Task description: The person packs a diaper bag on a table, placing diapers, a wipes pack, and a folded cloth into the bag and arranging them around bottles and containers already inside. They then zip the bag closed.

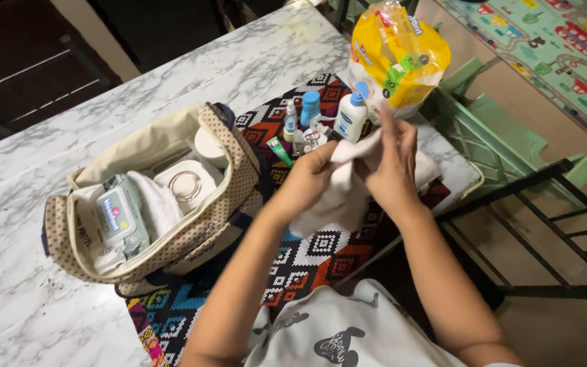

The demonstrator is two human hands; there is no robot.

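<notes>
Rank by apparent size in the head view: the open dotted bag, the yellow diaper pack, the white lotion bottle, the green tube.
1. Dotted bag, nearest the camera.
2. Yellow diaper pack.
3. White lotion bottle.
4. Green tube.

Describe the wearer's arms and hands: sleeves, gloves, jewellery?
Both forearms are bare to past the elbow, no sleeves in view. The left hand and right hand have no gloves; no watch, ring or bracelet shows. Lower down, the person wears a pale grey garment with dark cartoon-like prints.

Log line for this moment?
left hand: holds cloth | right hand: holds cloth | bag: open, left | bottles: behind
</notes>
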